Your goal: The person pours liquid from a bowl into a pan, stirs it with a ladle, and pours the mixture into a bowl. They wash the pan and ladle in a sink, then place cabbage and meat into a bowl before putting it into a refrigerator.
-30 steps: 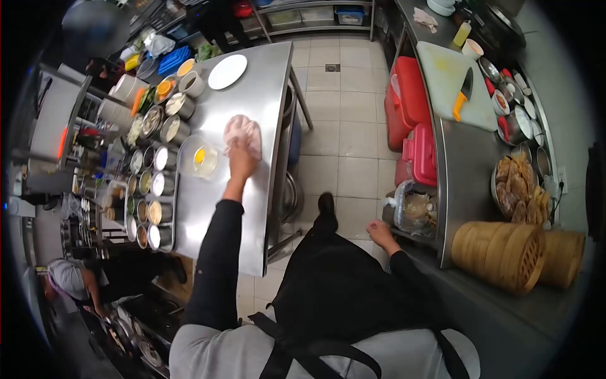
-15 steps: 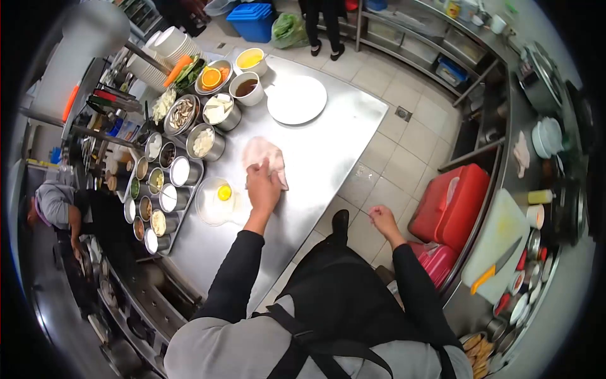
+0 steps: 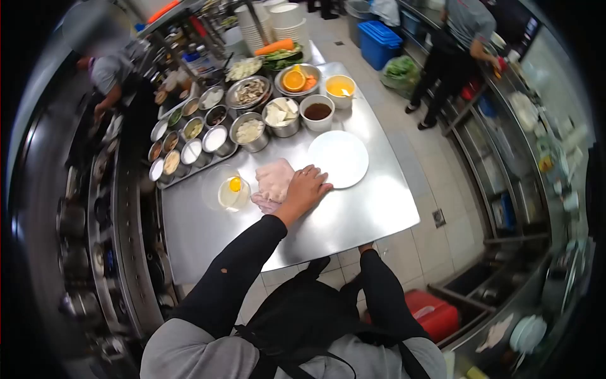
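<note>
left hand (image 3: 307, 191) by plate's (image 3: 344, 158) near-left rim, fingers loosely spread | meat (image 3: 273, 180) on worktop (image 3: 372, 211), just left | right hand (image 3: 366, 247) mostly hidden, can't tell | imo careless bump could shove plate into sauce cup (image 3: 317, 112), slop it

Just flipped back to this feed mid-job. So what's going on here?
The wearer's left hand reaches across the steel table, its fingertips at the near rim of a white plate; whether they grip it is unclear. Pale pink meat lies directly on the table just left of that hand, and an egg yolk is farther left. The right hand shows only partly at the table's near edge. Containers of ingredients stand along the far side.
</note>
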A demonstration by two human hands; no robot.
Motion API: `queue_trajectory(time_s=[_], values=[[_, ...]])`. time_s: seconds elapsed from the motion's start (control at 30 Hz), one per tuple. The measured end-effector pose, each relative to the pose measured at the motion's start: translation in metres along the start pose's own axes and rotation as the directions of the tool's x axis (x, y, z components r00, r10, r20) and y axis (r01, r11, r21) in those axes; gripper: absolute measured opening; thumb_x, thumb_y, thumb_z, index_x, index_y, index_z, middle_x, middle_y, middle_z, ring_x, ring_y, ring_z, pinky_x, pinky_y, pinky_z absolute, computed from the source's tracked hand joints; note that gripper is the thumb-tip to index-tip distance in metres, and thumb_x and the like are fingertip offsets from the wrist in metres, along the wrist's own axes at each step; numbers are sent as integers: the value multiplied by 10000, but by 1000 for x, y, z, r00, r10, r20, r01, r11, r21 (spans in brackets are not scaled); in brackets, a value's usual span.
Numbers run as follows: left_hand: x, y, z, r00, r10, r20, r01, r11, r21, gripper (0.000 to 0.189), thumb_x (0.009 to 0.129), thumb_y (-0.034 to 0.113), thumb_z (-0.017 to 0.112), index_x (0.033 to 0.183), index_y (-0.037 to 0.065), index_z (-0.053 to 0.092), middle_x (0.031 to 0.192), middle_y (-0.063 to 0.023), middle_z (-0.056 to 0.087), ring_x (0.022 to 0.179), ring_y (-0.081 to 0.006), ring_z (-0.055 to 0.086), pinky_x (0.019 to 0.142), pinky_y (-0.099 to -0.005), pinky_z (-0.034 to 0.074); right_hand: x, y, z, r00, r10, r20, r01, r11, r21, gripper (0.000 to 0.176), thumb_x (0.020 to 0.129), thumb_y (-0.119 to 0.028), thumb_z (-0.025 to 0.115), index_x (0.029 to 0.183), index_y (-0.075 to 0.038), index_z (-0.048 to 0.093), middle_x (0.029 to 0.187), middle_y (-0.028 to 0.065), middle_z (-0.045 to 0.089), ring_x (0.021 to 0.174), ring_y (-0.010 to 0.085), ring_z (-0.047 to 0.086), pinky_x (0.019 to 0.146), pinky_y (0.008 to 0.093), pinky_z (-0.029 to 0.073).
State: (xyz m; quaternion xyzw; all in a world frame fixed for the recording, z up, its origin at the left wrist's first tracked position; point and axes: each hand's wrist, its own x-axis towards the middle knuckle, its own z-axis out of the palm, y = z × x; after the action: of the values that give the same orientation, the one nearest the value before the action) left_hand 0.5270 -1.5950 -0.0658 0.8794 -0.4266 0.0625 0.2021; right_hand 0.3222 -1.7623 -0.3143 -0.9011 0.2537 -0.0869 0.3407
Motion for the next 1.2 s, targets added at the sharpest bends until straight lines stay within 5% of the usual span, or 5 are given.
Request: queue_trajectory(time_s=[0.43,0.9,0.97,1.1,1.2], values=[[-50,-8,-11,911,-293,-290,328,942,77,411,848,354,696,1173,104,660,1255,-119,600,1258,-354,490,1085,-472,343,19,31,-28,964,-203,173,222,970,-97,432,868,-267,655,1210,-7,615,1201,221,643,1136,426,582,932,432,478],[-155,81,-6,871,-470,-142,443,877,-186,567,885,353,643,1303,0,493,1360,-216,466,1341,-373,391,1155,-532,214,17,31,-57,906,-309,290,334,942,-40,416,862,-273,656,1184,-10,637,1172,214,660,1123,427,591,921,428,484],[-159,83,-7,875,-467,-131,445,880,-165,584,887,351,641,1329,12,465,1365,-204,461,1345,-370,387,1161,-543,198,0,24,-82,899,92,429,-248,913,325,376,831,-253,662,1085,24,672,1045,237,688,1023,441,628,860,437,504],[-161,83,6,869,-428,-247,421,903,-82,537,879,320,651,1297,28,481,1370,-191,460,1340,-380,384,1149,-564,202,-61,80,-153,899,136,417,-281,908,311,147,807,-92,578,837,51,574,679,100,583,614,205,618,522,346,517],[-157,81,8,873,-375,-311,353,927,-126,443,830,203,660,1186,-31,540,1215,-262,526,1188,-448,455,1054,-528,334,-107,132,-209,813,396,426,-539,788,296,157,789,-111,603,761,28,536,677,128,583,626,200,626,544,377,527]])
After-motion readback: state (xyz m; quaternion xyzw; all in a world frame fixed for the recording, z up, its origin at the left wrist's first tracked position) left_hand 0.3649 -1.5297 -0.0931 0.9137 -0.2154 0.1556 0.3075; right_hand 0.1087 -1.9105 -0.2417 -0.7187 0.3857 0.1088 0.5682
